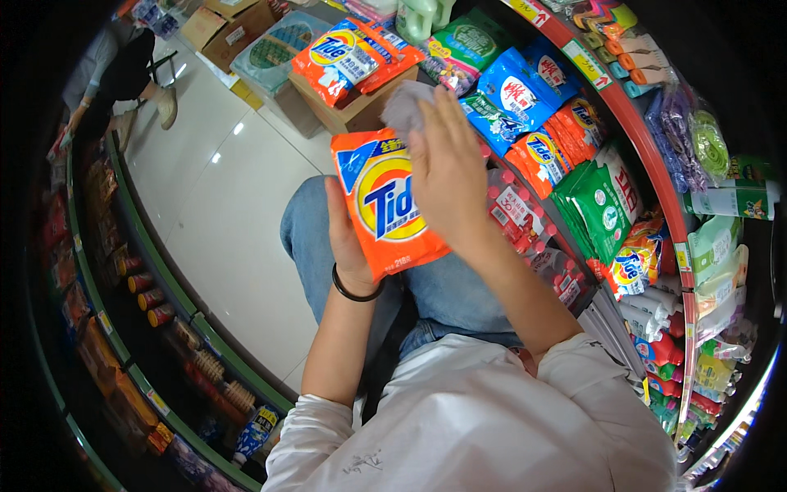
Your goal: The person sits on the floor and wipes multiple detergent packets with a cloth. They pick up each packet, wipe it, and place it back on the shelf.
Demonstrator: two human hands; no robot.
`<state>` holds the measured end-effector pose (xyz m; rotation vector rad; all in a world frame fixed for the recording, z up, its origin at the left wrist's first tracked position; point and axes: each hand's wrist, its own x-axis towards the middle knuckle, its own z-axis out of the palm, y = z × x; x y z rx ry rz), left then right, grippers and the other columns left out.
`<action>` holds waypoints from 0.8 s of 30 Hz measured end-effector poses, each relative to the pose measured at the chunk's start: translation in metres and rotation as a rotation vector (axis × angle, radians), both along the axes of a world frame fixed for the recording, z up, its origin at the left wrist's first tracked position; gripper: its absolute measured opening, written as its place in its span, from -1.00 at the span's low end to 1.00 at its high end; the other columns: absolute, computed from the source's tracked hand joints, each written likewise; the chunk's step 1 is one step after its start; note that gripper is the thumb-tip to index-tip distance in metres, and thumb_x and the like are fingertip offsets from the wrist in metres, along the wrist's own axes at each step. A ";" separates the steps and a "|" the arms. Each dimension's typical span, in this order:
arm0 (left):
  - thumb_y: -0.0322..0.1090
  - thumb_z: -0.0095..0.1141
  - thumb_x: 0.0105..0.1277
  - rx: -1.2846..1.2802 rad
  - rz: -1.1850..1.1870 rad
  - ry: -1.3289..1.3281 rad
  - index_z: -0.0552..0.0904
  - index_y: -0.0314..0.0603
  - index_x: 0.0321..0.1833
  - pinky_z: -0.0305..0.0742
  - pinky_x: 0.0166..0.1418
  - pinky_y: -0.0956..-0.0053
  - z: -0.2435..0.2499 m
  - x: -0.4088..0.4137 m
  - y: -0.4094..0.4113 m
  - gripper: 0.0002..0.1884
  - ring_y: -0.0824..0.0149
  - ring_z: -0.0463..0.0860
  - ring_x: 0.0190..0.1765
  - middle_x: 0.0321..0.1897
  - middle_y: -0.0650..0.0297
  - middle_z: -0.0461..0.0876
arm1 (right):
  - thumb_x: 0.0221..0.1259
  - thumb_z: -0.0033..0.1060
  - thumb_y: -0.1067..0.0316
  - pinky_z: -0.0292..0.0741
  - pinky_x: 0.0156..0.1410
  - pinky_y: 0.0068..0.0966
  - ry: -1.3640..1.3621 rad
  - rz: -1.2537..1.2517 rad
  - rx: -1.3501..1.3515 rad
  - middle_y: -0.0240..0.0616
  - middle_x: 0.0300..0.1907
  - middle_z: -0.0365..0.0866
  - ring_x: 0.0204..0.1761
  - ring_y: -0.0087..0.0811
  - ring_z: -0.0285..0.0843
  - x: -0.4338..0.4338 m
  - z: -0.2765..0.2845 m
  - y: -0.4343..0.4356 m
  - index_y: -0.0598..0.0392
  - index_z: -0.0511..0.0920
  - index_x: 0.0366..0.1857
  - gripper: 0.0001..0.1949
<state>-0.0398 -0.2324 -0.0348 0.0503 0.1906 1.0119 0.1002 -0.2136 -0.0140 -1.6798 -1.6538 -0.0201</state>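
My left hand (348,234) holds an orange Tide detergent bag (375,197) from its left side and underneath, above my knees. My right hand (452,178) is in front of the bag's right part and hides some of its lettering. A crumpled grey cloth (406,109) is in that hand, sticking out past the fingers at the bag's upper edge. Just beyond, more orange Tide bags (347,58) lie on a cardboard box (335,114).
To the right, a shelf with a red edge (615,101) carries blue detergent bags (516,86), green bags (605,206) and bottles. Shrink-wrapped red-capped bottles (516,212) stand below. A snack shelf (157,258) runs along the left. Another person (123,67) is at the upper left.
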 end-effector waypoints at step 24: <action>0.20 -0.10 0.52 0.036 -0.010 -0.054 0.42 -0.29 0.35 0.52 0.33 0.14 -0.027 -0.001 0.004 -0.34 0.08 0.62 0.23 0.22 0.00 0.60 | 0.30 0.13 0.40 0.25 0.54 -0.15 -0.157 0.382 0.012 -0.04 0.37 0.48 0.45 -0.14 0.39 -0.003 -0.008 -0.095 0.17 0.52 0.28 -0.56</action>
